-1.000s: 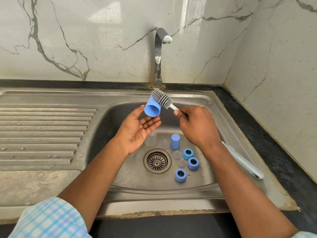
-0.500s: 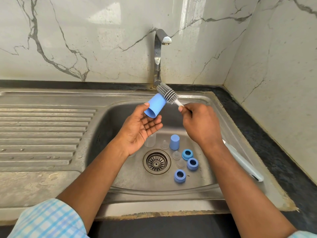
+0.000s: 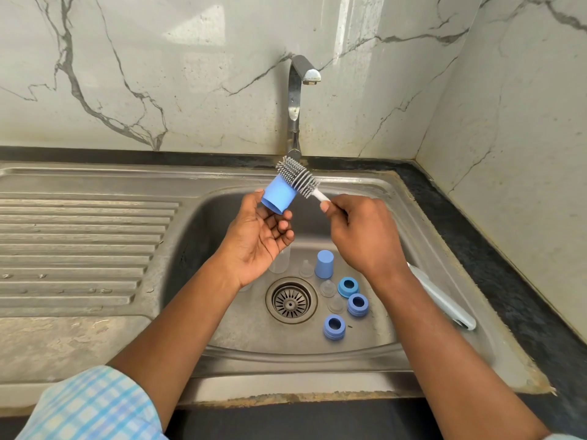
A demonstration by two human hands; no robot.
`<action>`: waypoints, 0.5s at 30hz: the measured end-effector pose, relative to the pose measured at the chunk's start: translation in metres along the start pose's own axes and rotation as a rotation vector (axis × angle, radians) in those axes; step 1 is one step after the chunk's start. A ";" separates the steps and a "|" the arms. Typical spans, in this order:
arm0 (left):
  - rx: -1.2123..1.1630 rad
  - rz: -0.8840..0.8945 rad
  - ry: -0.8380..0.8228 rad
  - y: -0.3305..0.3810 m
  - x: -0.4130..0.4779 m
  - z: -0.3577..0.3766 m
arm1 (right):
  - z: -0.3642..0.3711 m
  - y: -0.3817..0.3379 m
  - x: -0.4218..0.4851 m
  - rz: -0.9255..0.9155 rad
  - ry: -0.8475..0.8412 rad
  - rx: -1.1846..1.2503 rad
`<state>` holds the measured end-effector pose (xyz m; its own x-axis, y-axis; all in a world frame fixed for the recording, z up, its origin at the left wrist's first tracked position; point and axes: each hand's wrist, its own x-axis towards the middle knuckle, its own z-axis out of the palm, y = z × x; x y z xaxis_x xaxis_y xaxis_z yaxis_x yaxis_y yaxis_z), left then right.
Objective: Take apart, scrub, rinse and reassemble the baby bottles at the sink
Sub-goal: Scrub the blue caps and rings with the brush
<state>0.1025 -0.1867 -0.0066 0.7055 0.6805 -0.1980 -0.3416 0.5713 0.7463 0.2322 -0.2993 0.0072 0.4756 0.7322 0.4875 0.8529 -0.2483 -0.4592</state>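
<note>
My left hand (image 3: 259, 239) pinches a blue bottle cap (image 3: 278, 195) between thumb and fingertips above the sink basin, its open end tilted toward me. My right hand (image 3: 365, 236) grips the white handle of a bottle brush, whose grey bristle head (image 3: 297, 179) lies against the cap's outer wall. The handle's far end (image 3: 444, 300) sticks out past my right wrist. On the basin floor stand another blue cap (image 3: 324, 264), three blue collar rings (image 3: 348, 287) (image 3: 358, 304) (image 3: 334, 327), clear teats (image 3: 327, 288) and a clear bottle (image 3: 279, 258), partly hidden by my left hand.
The steel sink (image 3: 422, 236) has a drain strainer (image 3: 291, 300) in the middle and a ribbed draining board (image 3: 79, 249) on the left. The tap (image 3: 297, 100) rises at the back, with no water running. Marble walls close in behind and on the right.
Both hands have shifted slightly. The cap tilted and turned in my left fingers while the brush head slid back and forth along the cap's outer side.
</note>
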 end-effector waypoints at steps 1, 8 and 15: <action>-0.017 0.012 0.015 0.001 0.000 -0.001 | -0.001 -0.003 -0.002 -0.038 -0.061 0.031; -0.054 -0.006 -0.011 0.002 0.000 -0.001 | -0.007 0.001 0.003 -0.010 -0.005 0.001; -0.089 0.002 -0.026 0.003 -0.003 -0.004 | -0.006 -0.002 -0.002 -0.062 -0.041 0.060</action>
<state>0.0974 -0.1851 -0.0064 0.7201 0.6704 -0.1790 -0.3964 0.6092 0.6868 0.2304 -0.3041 0.0114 0.4119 0.7710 0.4858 0.8656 -0.1644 -0.4731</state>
